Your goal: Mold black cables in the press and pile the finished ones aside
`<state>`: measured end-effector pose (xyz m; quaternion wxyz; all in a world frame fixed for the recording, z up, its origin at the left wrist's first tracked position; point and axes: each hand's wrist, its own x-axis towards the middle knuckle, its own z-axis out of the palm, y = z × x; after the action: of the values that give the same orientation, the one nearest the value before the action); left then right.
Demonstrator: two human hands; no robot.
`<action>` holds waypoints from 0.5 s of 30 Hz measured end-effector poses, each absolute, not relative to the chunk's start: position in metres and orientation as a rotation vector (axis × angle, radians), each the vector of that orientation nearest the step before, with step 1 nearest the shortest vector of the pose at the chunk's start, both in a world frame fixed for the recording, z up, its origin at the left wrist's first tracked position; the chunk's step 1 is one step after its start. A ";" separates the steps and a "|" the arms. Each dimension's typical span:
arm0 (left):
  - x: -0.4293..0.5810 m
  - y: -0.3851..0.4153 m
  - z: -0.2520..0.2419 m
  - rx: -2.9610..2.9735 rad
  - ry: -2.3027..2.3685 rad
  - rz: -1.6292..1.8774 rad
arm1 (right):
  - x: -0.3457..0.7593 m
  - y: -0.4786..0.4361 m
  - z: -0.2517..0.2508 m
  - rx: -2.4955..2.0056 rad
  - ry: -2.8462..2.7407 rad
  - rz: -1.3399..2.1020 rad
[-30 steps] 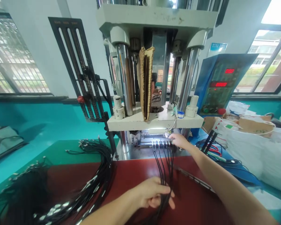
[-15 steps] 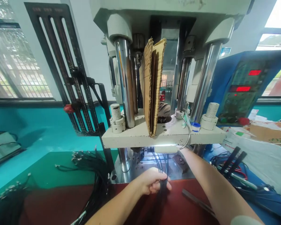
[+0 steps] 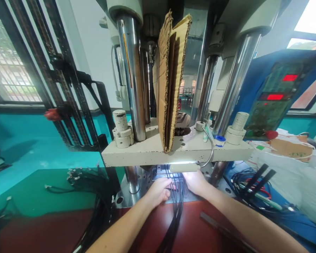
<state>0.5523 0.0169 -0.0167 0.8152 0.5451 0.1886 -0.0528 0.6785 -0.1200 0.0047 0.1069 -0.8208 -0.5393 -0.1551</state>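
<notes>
Several black cables point(image 3: 176, 207) run from the red mat up into the lit mould area point(image 3: 163, 173) under the press's white plate point(image 3: 173, 151). My left hand point(image 3: 158, 190) is just left of the cables at the mould, fingertips curled against them. On the other side of the cables, my right hand point(image 3: 196, 182) reaches in under the small lamp point(image 3: 184, 167). The lamp glare washes that hand out and its fingers do not show.
Folded cardboard point(image 3: 171, 80) stands between the press's steel columns point(image 3: 130, 77). A heap of black cables point(image 3: 94, 182) lies at left by a black slotted guard point(image 3: 65, 88). A blue control box point(image 3: 274, 95) with red digits, bags and more wires point(image 3: 252, 182) are at right.
The view has moved closer to the press. My left hand let go of the cable bundle on the mat and went forward to the mould; my right hand stayed at the mould.
</notes>
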 end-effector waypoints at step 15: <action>0.572 0.035 -0.025 1.748 0.567 0.072 | 0.686 -0.136 -0.003 -2.429 -1.646 -0.433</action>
<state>0.5719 0.0354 -0.0253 0.6063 0.7558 0.2453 0.0310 0.6864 -0.1356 -0.0034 0.0880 -0.8158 -0.5528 -0.1455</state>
